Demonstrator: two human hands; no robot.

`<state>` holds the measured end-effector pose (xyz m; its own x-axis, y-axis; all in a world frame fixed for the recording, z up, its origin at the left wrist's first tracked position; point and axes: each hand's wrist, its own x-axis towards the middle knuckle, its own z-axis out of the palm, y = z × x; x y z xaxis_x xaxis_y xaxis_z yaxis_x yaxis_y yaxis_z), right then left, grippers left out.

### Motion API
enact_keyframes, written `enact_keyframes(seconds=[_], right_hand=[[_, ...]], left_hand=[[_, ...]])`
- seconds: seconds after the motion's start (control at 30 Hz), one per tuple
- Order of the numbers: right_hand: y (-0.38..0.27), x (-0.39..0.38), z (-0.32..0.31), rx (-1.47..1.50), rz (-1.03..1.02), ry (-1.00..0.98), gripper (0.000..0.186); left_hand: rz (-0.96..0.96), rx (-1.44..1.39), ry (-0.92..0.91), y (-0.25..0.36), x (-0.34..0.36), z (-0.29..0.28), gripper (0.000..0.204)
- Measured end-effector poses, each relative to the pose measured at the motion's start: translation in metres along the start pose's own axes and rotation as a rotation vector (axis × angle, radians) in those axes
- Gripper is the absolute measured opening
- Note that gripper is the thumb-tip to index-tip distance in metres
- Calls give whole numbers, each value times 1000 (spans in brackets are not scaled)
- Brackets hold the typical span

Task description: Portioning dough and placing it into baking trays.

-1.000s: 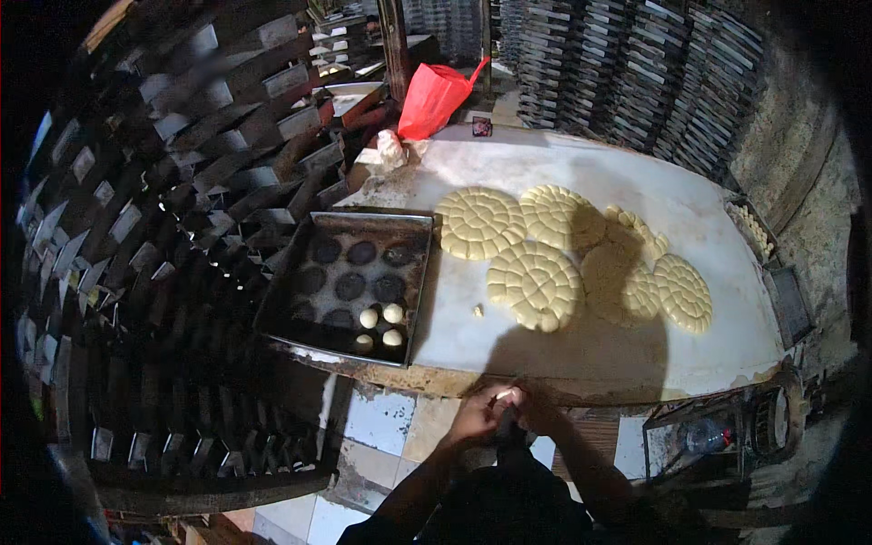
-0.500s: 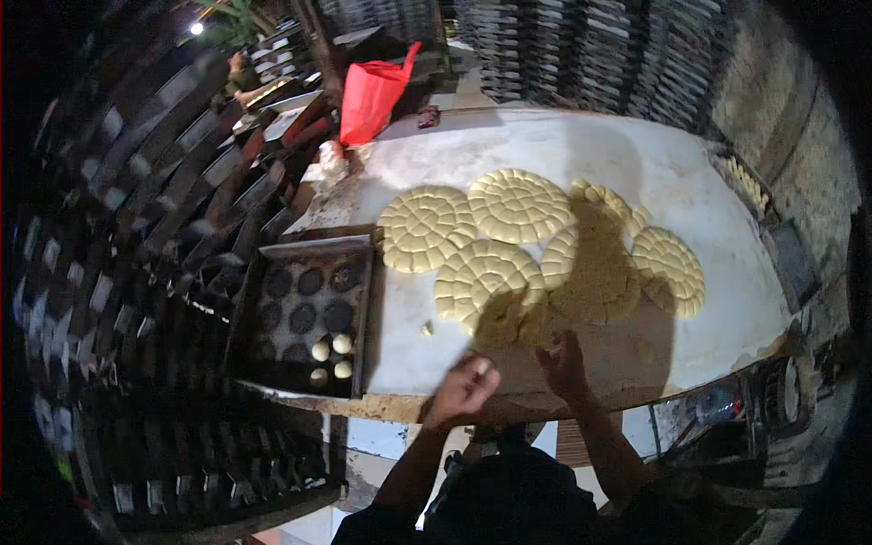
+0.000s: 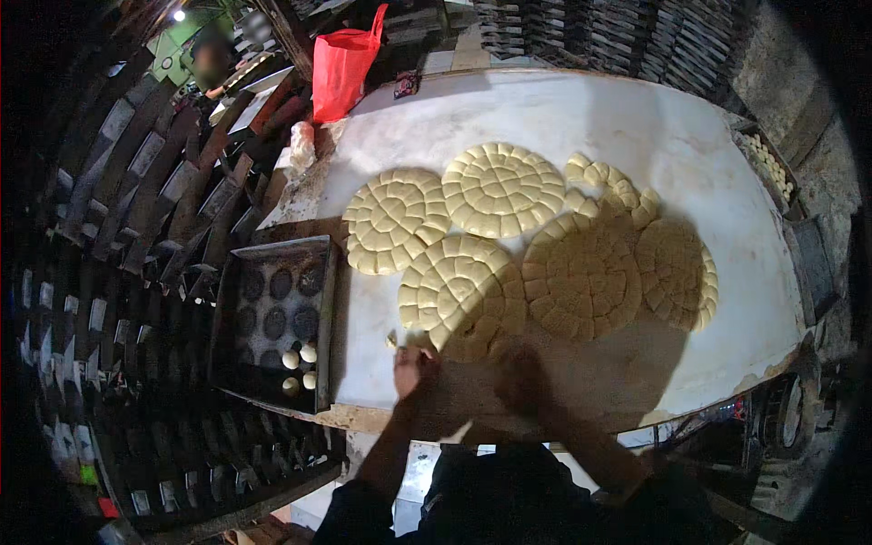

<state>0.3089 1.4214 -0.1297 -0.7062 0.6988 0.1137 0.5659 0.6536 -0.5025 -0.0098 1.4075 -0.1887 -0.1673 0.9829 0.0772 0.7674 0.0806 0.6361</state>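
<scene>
My left hand is at the near edge of a cut dough disc, its fingers curled in. Whatever they may hold is too small to make out. Close by on the table lies a small dough scrap. My right hand is over the table in my own shadow, just nearer to me than the same disc, its fingers lost in the dark. More round discs, scored into small wedges, lie around: one at the left, one farther back, and a shaded one at the right.
A dark metal tray stands at the table's left, with several pale dough balls in its near right corner. Loose dough pieces lie behind the shaded disc. A red bag stands at the far left. Stacked slats rise around.
My left hand has moved left and forward to the dough's edge. My right hand has shifted left into deeper shadow. The view has shifted, and a person's form shows more at the far left.
</scene>
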Motion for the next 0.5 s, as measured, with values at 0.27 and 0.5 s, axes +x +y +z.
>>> enact_keyframes(seconds=[0.27,0.5], right_hand=[[28,2,-55,117,402,-561,27],[15,-18,21,-39,286,119,25]], left_hand=[[-9,29,-219,-36,-28,-46,26],[138,155,-103,-37,-32,38,27]])
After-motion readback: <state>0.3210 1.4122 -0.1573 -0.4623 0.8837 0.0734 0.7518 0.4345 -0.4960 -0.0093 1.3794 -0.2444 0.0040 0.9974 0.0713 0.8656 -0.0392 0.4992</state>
